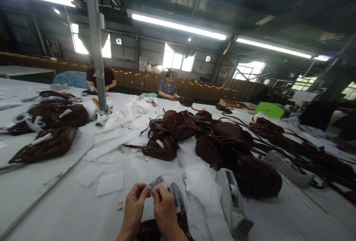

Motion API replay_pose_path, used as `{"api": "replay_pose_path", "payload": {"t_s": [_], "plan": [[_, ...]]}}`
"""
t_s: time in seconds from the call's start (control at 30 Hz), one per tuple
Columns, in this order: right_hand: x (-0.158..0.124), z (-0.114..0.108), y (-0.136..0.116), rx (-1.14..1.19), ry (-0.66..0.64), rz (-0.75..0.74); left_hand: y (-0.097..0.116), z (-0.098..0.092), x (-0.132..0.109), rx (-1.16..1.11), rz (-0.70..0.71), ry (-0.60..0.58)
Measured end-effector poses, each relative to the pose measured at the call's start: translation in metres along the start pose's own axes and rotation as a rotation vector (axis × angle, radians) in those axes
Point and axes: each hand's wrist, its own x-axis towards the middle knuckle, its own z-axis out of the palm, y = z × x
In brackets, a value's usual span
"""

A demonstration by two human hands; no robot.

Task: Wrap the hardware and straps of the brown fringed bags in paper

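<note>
My left hand (pixel 136 197) and my right hand (pixel 164 205) are close together above the near edge of the table, fingertips pinched. Between them is a thin, see-through piece of plastic (pixel 157 182), crumpled and partly hidden by the fingers. Just right of my right hand is a grey, plastic-wrapped strip or strap (pixel 178 194). Beneath my wrists lies a dark brown leather bag (pixel 147 230), mostly covered by my forearms. A grey tape dispenser (pixel 233 205) stands to the right of the hands.
A heap of brown bags (pixel 191 129) fills the middle of the white table (pixel 63 211). More brown bags (pixel 55 142) lie at left. White paper sheets (pixel 109 183) are scattered nearby. A second dispenser (pixel 287 168) stands right. A metal post (pixel 97 48) rises at left; two people sit across.
</note>
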Motion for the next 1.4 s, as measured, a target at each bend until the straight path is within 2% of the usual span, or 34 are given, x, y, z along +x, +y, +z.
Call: {"api": "replay_pose_path", "payload": {"t_s": [0.1, 0.23, 0.3, 0.4, 0.5, 0.57, 0.67, 0.83, 0.93, 1.0, 1.07, 1.2, 1.23, 1.33, 1.4], "plan": [[0.002, 0.002, 0.000, 0.036, 0.011, 0.099, -0.005, -0.016, 0.004, 0.001, -0.047, -0.077], [0.007, 0.006, 0.003, 0.051, -0.036, 0.141, -0.005, -0.054, 0.003, 0.131, -0.085, -0.296], [0.011, 0.009, 0.003, 0.048, -0.061, 0.151, -0.003, -0.070, 0.002, 0.227, -0.093, -0.347], [0.011, 0.017, -0.003, 0.021, -0.076, 0.129, -0.001, -0.073, 0.000, 0.214, -0.126, -0.293], [-0.001, 0.030, -0.011, -0.040, -0.104, 0.022, -0.003, -0.058, -0.001, 0.105, -0.130, -0.155], [-0.012, 0.037, -0.013, -0.066, -0.130, -0.045, -0.003, -0.051, -0.002, 0.035, -0.123, -0.137], [-0.022, 0.041, -0.007, -0.044, -0.156, -0.034, 0.002, -0.059, -0.002, 0.031, -0.199, -0.220], [-0.019, 0.035, 0.002, -0.017, -0.176, 0.067, 0.007, -0.103, -0.012, 0.242, -0.253, -0.441], [-0.013, 0.031, -0.001, 0.010, -0.213, 0.077, 0.001, -0.116, -0.024, 0.147, -0.308, -0.543], [-0.008, 0.026, -0.006, 0.016, -0.226, 0.076, -0.003, -0.113, -0.030, 0.076, -0.384, -0.540], [-0.005, 0.019, -0.012, 0.002, -0.234, 0.058, -0.002, -0.105, -0.033, 0.054, -0.388, -0.488], [-0.009, 0.006, -0.024, -0.090, -0.252, -0.055, 0.013, -0.083, -0.035, 0.157, -0.144, -0.419], [-0.013, 0.004, -0.026, -0.128, -0.254, -0.107, 0.017, -0.079, -0.035, 0.180, -0.119, -0.416], [-0.029, 0.003, -0.026, -0.210, -0.268, -0.256, 0.027, -0.072, -0.040, 0.166, -0.229, -0.473], [-0.039, 0.005, -0.023, -0.205, -0.272, -0.276, 0.026, -0.072, -0.046, 0.044, -0.342, -0.469]]}}
